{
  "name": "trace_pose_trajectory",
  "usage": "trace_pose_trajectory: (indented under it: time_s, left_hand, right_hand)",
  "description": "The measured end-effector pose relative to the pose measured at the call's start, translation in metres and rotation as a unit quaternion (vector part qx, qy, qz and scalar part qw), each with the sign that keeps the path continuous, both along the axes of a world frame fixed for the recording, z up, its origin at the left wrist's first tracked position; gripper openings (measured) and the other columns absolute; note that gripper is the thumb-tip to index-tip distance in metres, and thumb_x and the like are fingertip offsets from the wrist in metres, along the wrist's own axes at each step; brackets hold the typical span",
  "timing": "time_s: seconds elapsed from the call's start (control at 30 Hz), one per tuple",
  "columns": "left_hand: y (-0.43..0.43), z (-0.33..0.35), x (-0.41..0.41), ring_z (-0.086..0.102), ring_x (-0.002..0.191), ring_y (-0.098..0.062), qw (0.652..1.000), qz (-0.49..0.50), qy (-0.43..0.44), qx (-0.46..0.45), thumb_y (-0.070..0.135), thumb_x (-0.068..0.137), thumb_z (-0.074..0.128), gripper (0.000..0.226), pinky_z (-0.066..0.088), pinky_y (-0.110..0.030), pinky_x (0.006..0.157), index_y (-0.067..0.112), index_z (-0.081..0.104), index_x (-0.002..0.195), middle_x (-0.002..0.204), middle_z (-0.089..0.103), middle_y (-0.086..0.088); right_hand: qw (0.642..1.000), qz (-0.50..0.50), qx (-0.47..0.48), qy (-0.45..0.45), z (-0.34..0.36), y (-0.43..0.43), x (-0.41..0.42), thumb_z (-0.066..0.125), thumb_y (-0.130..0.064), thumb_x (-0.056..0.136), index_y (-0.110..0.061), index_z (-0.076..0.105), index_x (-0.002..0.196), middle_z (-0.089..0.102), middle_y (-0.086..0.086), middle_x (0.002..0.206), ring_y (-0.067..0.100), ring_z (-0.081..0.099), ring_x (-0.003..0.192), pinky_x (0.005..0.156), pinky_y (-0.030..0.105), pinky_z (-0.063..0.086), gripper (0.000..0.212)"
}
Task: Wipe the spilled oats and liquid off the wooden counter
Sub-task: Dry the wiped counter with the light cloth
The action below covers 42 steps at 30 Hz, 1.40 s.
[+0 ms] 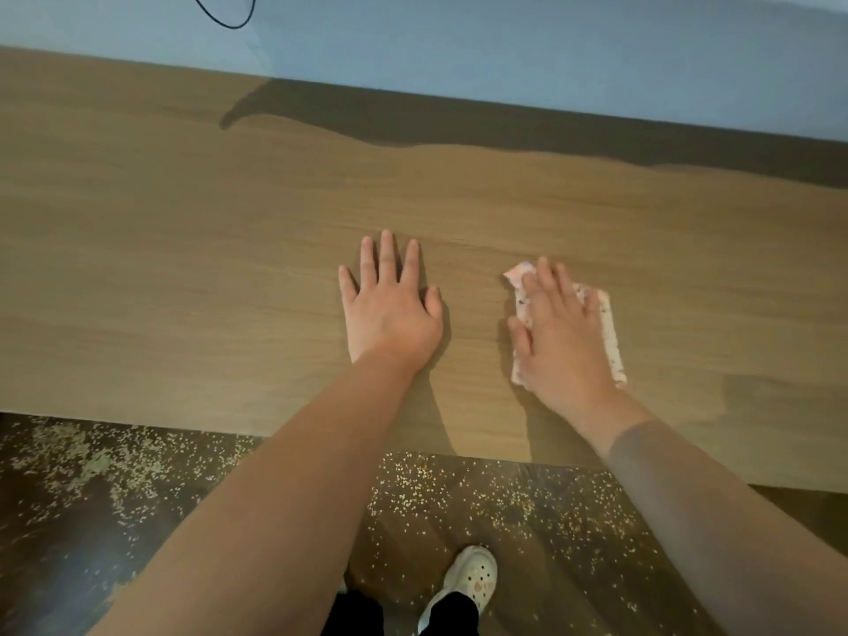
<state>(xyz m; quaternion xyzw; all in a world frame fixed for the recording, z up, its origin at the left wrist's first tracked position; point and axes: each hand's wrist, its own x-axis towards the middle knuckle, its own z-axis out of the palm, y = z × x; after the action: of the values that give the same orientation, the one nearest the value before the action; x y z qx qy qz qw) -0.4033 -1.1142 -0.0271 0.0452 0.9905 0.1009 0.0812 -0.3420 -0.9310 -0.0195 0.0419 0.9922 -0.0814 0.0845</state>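
Now, on the right I see straight fingers (548,280) lying flat on a pink speckled cloth (608,323). The right hand (562,342) presses it onto the wooden table (183,268) rather than gripping it, and the cloth shows past the fingertips and along the hand's right side. Just left, apart from the cloth, the left hand (392,314) rests palm down on bare wood, fingers spread and straight, holding nothing. A darker patch (771,397) marks the wood at the near right; I cannot tell whether it is wet. Below the table's near edge, oats (459,488) lie scattered over the dark floor (55,566), thickest at the left, some near a white shoe (475,576). Beyond the far edge stands a pale blue wall (550,48) with a black cable (225,20) looping at its top left.
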Motion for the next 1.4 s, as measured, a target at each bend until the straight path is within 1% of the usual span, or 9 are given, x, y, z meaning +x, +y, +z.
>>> trace_pose_trajectory:
  time_s: [0.17, 0.27, 0.43, 0.53, 0.73, 0.87, 0.97, 1.27, 1.4]
  left_hand:
    - [0.001, 0.0, 0.0, -0.011, 0.152, -0.024, 1.0, 0.006, 0.003, -0.003, 0.046, 0.101, 0.025, 0.063, -0.004, -0.051, 0.122, 0.027, 0.008, 0.159, 0.166, -0.005, -0.002]
    - [0.001, 0.0, 0.0, -0.011, 0.152, -0.023, 1.0, 0.01, 0.006, -0.005, 0.047, 0.1, 0.025, 0.063, -0.004, -0.051, 0.122, 0.027, 0.009, 0.158, 0.166, -0.004, -0.002]
    - [0.001, 0.0, 0.0, -0.009, 0.152, -0.023, 1.0, 0.014, 0.01, -0.007, 0.046, 0.1, 0.027, 0.063, -0.003, -0.05, 0.122, 0.028, 0.011, 0.158, 0.166, -0.002, -0.002]
    - [0.002, 0.0, 0.001, -0.009, 0.152, -0.022, 1.0, 0.016, 0.012, -0.008, 0.045, 0.101, 0.028, 0.062, -0.003, -0.049, 0.122, 0.027, 0.011, 0.158, 0.166, -0.001, -0.001]
    - [0.002, 0.0, 0.0, -0.007, 0.153, -0.023, 1.0, 0.015, 0.014, -0.008, 0.045, 0.1, 0.029, 0.063, -0.002, -0.05, 0.122, 0.026, 0.013, 0.158, 0.166, 0.001, -0.002]
    - [0.001, 0.0, 0.0, -0.007, 0.153, -0.022, 1.0, 0.016, 0.018, -0.008, 0.045, 0.1, 0.029, 0.062, -0.001, -0.05, 0.123, 0.027, 0.014, 0.158, 0.166, 0.001, -0.002]
    - [0.001, -0.001, 0.001, -0.006, 0.153, -0.022, 1.0, 0.017, 0.019, -0.006, 0.045, 0.1, 0.029, 0.062, -0.001, -0.05, 0.123, 0.027, 0.014, 0.158, 0.166, 0.001, -0.002]
    - [0.001, 0.005, 0.003, 0.005, 0.152, -0.023, 0.999, -0.018, 0.041, 0.005, 0.039, 0.102, 0.035, 0.057, 0.003, -0.052, 0.121, 0.023, 0.026, 0.155, 0.165, 0.015, -0.004]
    - [0.004, 0.006, 0.016, 0.022, 0.149, -0.024, 0.984, -0.141, 0.105, 0.011, 0.033, 0.104, 0.036, 0.049, 0.006, -0.049, 0.121, 0.022, 0.037, 0.152, 0.16, 0.03, -0.004]
  right_hand:
    - [0.981, 0.187, 0.022, -0.041, 0.005, 0.03, 0.033, 0.008, -0.048, 0.099, -0.026, -0.005, 0.155, -0.014, -0.002, 0.161, 0.016, -0.019, 0.147, 0.121, 0.047, -0.005, 0.061]
    - [0.999, 0.021, 0.042, 0.015, -0.001, 0.073, -0.012, 0.02, -0.035, 0.098, -0.02, 0.015, 0.155, 0.008, 0.004, 0.163, 0.021, 0.004, 0.151, 0.118, 0.058, 0.011, 0.059]
    - [0.984, -0.18, -0.006, 0.018, -0.007, 0.054, -0.091, 0.027, -0.036, 0.101, -0.013, 0.015, 0.155, 0.005, 0.005, 0.164, 0.022, 0.003, 0.151, 0.117, 0.057, 0.004, 0.06]
    - [0.999, -0.003, -0.02, 0.043, -0.004, 0.007, -0.069, 0.033, -0.034, 0.097, -0.019, 0.024, 0.152, 0.013, 0.006, 0.163, 0.022, 0.008, 0.15, 0.118, 0.057, 0.011, 0.058]
    - [0.952, 0.306, 0.007, -0.027, -0.003, 0.027, 0.031, 0.015, -0.051, 0.101, -0.031, -0.004, 0.152, -0.005, -0.006, 0.161, 0.014, -0.007, 0.149, 0.118, 0.048, -0.007, 0.058]
    - [0.998, 0.058, 0.024, 0.001, -0.002, 0.063, 0.01, 0.02, -0.04, 0.1, -0.025, 0.007, 0.154, 0.002, -0.001, 0.163, 0.017, 0.001, 0.15, 0.119, 0.049, -0.002, 0.058]
    - [0.991, -0.122, 0.04, 0.022, -0.005, 0.034, -0.007, 0.016, -0.039, 0.1, -0.015, 0.009, 0.156, 0.003, 0.006, 0.163, 0.023, 0.0, 0.151, 0.119, 0.054, 0.002, 0.062]
    - [0.992, 0.124, 0.018, 0.001, 0.0, 0.009, -0.003, 0.021, -0.039, 0.102, -0.02, 0.003, 0.157, -0.004, -0.003, 0.164, 0.014, -0.006, 0.15, 0.12, 0.046, -0.002, 0.061]
    - [0.994, 0.112, 0.008, 0.001, 0.002, 0.036, 0.02, 0.022, -0.037, 0.103, -0.025, 0.005, 0.157, -0.002, -0.007, 0.164, 0.011, -0.006, 0.15, 0.121, 0.044, -0.004, 0.058]
